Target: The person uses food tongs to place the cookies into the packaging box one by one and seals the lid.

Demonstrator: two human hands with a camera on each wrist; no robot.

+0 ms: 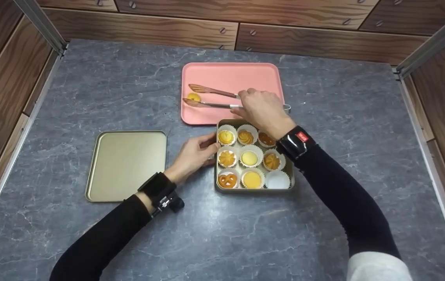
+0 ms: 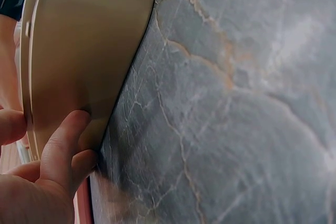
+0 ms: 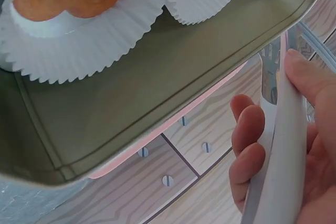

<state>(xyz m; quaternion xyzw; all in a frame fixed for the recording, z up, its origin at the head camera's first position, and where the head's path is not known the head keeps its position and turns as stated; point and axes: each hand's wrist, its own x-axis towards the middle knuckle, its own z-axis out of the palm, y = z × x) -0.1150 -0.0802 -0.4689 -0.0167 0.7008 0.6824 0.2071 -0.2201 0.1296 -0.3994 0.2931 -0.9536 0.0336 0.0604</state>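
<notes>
My right hand (image 1: 263, 107) grips a pair of tongs (image 1: 220, 105) over the pink tray (image 1: 242, 74). The tongs' brown slotted tips are spread apart on either side of a small yellow cookie (image 1: 193, 97) at the tray's left. In the right wrist view, fingers and thumb wrap the tongs' pale handle (image 3: 283, 166). My left hand (image 1: 195, 154) holds the left wall of a gold tin (image 2: 100, 35), thumb at the rim and fingers against the outside. Paper cups with assorted cookies fill the tin; its near right paper cup (image 1: 277, 180) holds no cookie. My right wrist partly hides the far right cup.
A flat gold lid (image 1: 128, 166) lies on the grey marbled table (image 1: 191, 242) to the left of the tin. The tray stands directly behind the tin. Wood-patterned panels (image 1: 159, 29) border the table at the back and both sides.
</notes>
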